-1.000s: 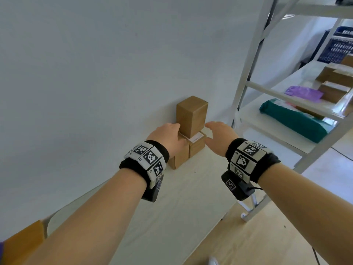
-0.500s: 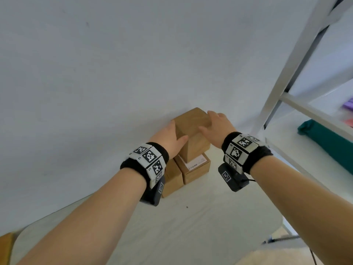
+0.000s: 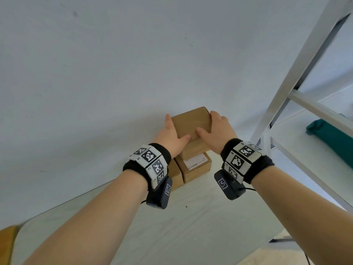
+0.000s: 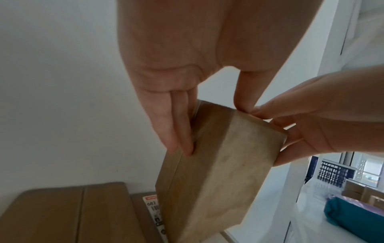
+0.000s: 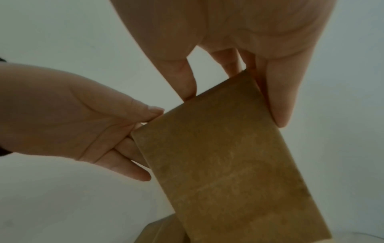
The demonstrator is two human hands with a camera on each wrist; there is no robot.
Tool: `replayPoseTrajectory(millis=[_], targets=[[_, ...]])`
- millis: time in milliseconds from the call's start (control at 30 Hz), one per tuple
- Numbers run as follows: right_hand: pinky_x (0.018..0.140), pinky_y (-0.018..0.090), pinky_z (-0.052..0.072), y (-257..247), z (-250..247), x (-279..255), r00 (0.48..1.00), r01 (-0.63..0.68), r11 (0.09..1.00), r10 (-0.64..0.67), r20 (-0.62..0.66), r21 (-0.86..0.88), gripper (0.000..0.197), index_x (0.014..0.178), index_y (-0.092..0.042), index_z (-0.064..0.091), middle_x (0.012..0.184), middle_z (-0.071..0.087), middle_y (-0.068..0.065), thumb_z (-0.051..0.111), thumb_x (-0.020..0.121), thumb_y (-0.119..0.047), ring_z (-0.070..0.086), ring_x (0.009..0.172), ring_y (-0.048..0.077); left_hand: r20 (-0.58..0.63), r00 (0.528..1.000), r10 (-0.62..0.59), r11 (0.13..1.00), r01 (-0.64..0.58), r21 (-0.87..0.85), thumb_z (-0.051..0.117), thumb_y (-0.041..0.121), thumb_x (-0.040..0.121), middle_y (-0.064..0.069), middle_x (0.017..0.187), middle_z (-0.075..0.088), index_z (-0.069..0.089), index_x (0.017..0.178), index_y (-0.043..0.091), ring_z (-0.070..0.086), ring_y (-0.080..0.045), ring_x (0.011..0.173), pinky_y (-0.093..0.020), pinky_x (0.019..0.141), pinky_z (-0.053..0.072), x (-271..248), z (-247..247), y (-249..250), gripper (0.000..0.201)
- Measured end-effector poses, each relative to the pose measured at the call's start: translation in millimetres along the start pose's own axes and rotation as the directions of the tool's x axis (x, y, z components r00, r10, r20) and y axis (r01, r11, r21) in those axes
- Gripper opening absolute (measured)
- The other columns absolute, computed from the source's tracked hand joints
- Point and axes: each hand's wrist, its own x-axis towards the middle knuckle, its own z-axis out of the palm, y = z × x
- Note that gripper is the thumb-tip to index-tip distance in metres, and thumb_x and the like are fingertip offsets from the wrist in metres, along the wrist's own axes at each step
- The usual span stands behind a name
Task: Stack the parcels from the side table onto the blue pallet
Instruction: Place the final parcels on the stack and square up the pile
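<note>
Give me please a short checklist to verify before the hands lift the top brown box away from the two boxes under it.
1. Left hand holds the top box on its left side: ok.
2. Right hand holds the opposite side: ok.
3. Box upright: not ok, it looks tilted in the left wrist view.
4. Labelled box and plain box underneath both free of the hands: ok.
5. Box fully clear of the boxes under it: cannot tell.
6. Blue pallet ready: cannot tell, not in view.

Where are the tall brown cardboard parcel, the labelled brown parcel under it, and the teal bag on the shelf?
tall brown cardboard parcel point(image 3: 191, 124): head view, top face between the hands.
labelled brown cardboard parcel point(image 3: 198, 172): head view, front face below its white label.
teal bag point(image 3: 332, 136): head view, visible left end on the shelf.
</note>
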Motion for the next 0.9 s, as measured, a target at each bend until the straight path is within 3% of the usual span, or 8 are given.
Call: replayPoseTrajectory(millis=[133,300,400,500,633,767,900], targets=[[0.082,0.028,0.039,-14.9,0.3,-37.3,0.998,0.023,0.999,-0.021,-0.06,0.031,0.07,0.145,-0.015,0.02,0.131,0.04,0.013,0.057,0.089,-0.033,0.05,0.109,0.027,-0.052,0.997,0.064,0.997,-0.066,-0.031,0.062,0.035,0.088,-0.007,0.137,0.05,-0.015,0.149,0.018,0.056,-0.023,0.114,-0.03,0.09,0.045,-29.2,-9.2,-15.7,0.1],[0.082,0.025,0.036,-46.2,16.5,-108.7,0.987,0.106,0.994,-0.103,-0.12,0.019,0.079,0.146,-0.025,0.018,0.125,0.046,0.012,0.064,0.083,-0.031,0.049,0.1,0.022,-0.117,0.976,0.184,0.983,-0.185,0.004,0.071,0.024,0.081,-0.011,0.138,0.044,-0.008,0.15,0.025,0.054,-0.026,0.115,-0.035,0.097,0.045,-92.9,-31.9,-52.3,0.105],[0.08,0.025,0.036,-72.3,39.1,-164.1,0.979,0.14,0.989,-0.132,-0.158,0.038,0.077,0.142,-0.028,0.025,0.117,0.047,0.01,0.069,0.079,-0.028,0.047,0.093,0.02,-0.153,0.96,0.235,0.972,-0.236,0.011,0.073,0.02,0.077,-0.011,0.131,0.042,0.01,0.148,0.027,0.055,-0.029,0.106,-0.042,0.094,0.047,-144.7,-50.3,-84.7,0.096],[0.076,0.025,0.035,-100.3,65.7,-219.5,0.969,0.171,0.984,-0.159,-0.189,0.051,0.067,0.13,-0.024,0.033,0.107,0.045,0.004,0.072,0.076,-0.023,0.044,0.09,0.017,-0.203,0.938,0.282,0.958,-0.287,0.005,0.072,0.014,0.076,-0.01,0.124,0.042,0.028,0.135,0.023,0.054,-0.026,0.092,-0.036,0.084,0.048,-199.3,-70.8,-119.8,0.074],[0.074,0.026,0.039,-134.7,99.7,-280.8,0.966,0.2,0.976,-0.181,-0.182,0.09,0.06,0.117,-0.019,0.035,0.114,0.048,0.005,0.074,0.072,-0.017,0.046,0.093,0.018,-0.23,0.936,0.268,0.96,-0.279,-0.014,0.068,0.01,0.078,-0.008,0.122,0.04,0.033,0.123,0.022,0.052,-0.024,0.087,-0.033,0.08,0.049,-267.1,-95.1,-159.2,0.058],[0.056,0.012,0.03,-164.5,120.1,-325.9,0.965,0.235,0.968,-0.222,-0.137,0.09,0.054,0.109,-0.016,0.032,0.111,0.042,0.004,0.073,0.074,-0.015,0.044,0.084,0.016,-0.294,0.929,0.226,0.972,-0.233,0.01,0.066,0.01,0.079,-0.006,0.119,0.039,0.035,0.116,0.021,0.051,-0.022,0.083,-0.03,0.075,0.047,-318.3,-113.6,-190.2,0.049],[0.057,0.008,0.029,-188.1,132.1,-361.1,0.949,0.307,0.947,-0.296,-0.112,0.098,0.052,0.1,-0.018,0.028,0.106,0.035,0.002,0.072,0.074,-0.014,0.042,0.081,0.014,-0.365,0.913,0.182,0.982,-0.189,0.018,0.068,0.011,0.077,-0.006,0.117,0.04,0.036,0.109,0.021,0.055,-0.024,0.086,-0.036,0.079,0.052,-360.3,-130.7,-213.1,0.046]])
